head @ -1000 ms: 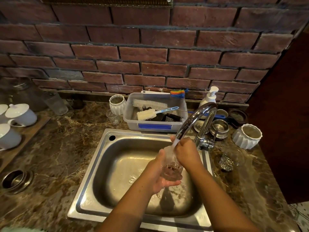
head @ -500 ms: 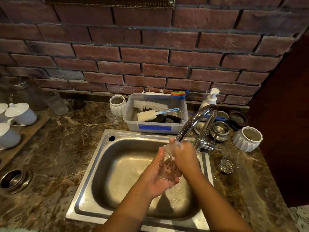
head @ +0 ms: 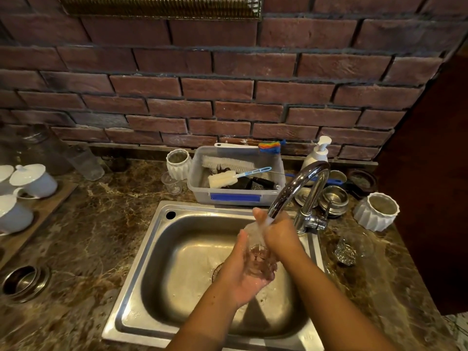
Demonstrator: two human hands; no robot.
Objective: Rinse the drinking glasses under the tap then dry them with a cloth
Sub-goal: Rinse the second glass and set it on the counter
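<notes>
glass (head: 262, 262) rim blurred by water (head: 261, 228), cups (head: 11, 214) cropped

The countertop (head: 101, 236) is showing brown marble with pale veins. The grey tub (head: 200, 188) is carrying a blue tape strip (head: 235, 198).

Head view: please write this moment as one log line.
step: rinse | glass: under running tap | left hand: holds glass | right hand: grips glass

One wide-angle camera, worn on the head, looked forward and steeply down from close above the steel sink (head: 202, 211), facing the brick wall (head: 228, 84). The tap (head: 288, 188) sat right of centre, with marble counter (head: 88, 236) on either side.
</notes>
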